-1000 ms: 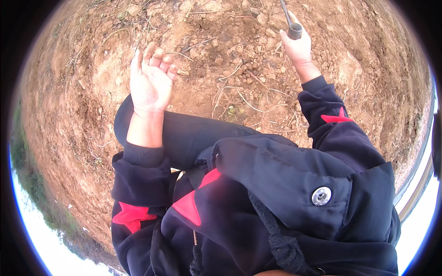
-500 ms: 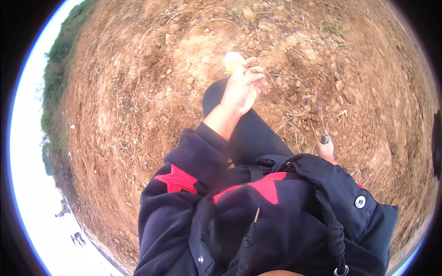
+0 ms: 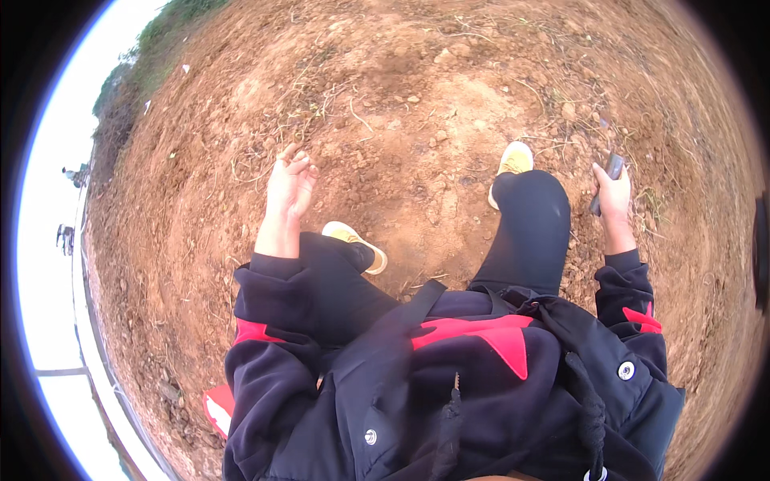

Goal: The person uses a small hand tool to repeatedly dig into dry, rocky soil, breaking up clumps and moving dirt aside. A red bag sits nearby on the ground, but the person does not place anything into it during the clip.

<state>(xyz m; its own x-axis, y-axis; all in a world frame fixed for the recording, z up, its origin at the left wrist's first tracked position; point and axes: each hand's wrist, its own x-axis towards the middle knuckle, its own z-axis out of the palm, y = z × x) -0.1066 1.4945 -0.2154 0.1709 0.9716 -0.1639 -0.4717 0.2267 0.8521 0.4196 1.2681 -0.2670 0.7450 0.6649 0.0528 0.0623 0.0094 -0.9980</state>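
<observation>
My left hand [image 3: 291, 184] is raised over the soil at the left, palm partly turned up, its fingers loosely bent and slightly apart, with nothing visible in them. On the right, my right hand [image 3: 614, 195] is closed around the dark handle [image 3: 615, 167] of a hand tool. A small bluish metal part [image 3: 605, 123] shows beyond that handle; the tool's full shape cannot be made out. Between the hands, two yellow shoes with white edges, a left shoe [image 3: 353, 243] and a right shoe [image 3: 513, 160], stand on the ground.
Brown, lumpy soil [image 3: 433, 128] with dry stems and roots spreads all round. Green bushes [image 3: 164, 32] edge the field at the far left. A pale strip with a rail [image 3: 84, 321] runs down the left rim. Small white scraps [image 3: 186, 69] lie near the bushes.
My left hand has moved left and lower, away from the middle. The right hand has come up and forward with the tool. My legs have shifted apart, and both shoes now show.
</observation>
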